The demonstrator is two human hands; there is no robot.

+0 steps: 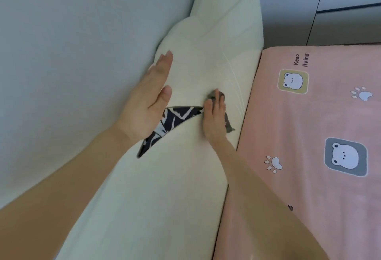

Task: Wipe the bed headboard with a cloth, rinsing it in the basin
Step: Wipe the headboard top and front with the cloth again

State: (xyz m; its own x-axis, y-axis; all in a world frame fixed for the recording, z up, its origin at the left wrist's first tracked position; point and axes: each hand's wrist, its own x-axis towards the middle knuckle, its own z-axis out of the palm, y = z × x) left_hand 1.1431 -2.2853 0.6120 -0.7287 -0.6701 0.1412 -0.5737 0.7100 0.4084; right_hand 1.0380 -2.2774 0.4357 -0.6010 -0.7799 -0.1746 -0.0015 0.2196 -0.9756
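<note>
While left hand (150, 99) lies flat, open right hand (213, 119) atop cloth (228, 125), lengthwise along headboard (181, 187).

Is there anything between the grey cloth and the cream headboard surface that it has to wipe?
Nothing visible does. The right hand presses the grey cloth directly on the cream headboard. A black-and-white patterned fabric shows in a gap beside the cloth, toward the left hand, and is not seen under the cloth.

Both bare forearms reach forward. The left hand (152, 97) stands on edge, fingers straight and together. The right hand (214, 117) lies palm-down, fingers extended.
</note>
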